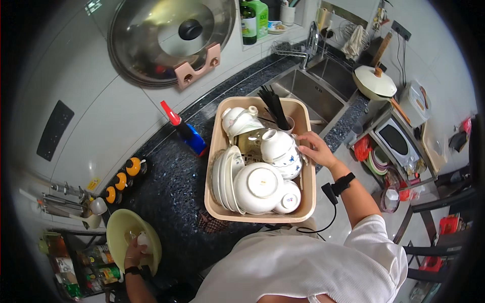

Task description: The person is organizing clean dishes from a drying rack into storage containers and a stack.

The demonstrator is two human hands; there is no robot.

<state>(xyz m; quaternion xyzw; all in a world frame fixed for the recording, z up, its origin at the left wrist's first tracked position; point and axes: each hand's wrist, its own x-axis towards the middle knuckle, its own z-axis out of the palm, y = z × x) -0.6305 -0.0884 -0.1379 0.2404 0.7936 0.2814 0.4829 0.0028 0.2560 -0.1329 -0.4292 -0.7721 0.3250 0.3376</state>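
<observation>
A beige plastic tub (pixel 261 217) holds upturned white bowls (pixel 258 188), plates (pixel 227 181) standing on edge at its left, and a cup of black chopsticks (pixel 278 110). My right hand (pixel 316 149) reaches over the tub's right rim, fingers beside the stacked bowls (pixel 278 147); whether it grips something there I cannot tell. At the lower left, my left hand (pixel 136 252) is inside a pale green basin (pixel 115 231), its fingers around a small white object (pixel 144 242) that I cannot make out. A clear item lies by those fingers.
A spray bottle (pixel 183 128) lies on the dark stone counter (pixel 170 181) left of the tub. Behind the tub is a steel double sink (pixel 310 91). A large pan lid (pixel 170 38) hangs on the wall. Orange-lidded jars (pixel 121 181) and a bottle rack (pixel 79 261) stand left; a cloth (pixel 212 222) lies near the tub.
</observation>
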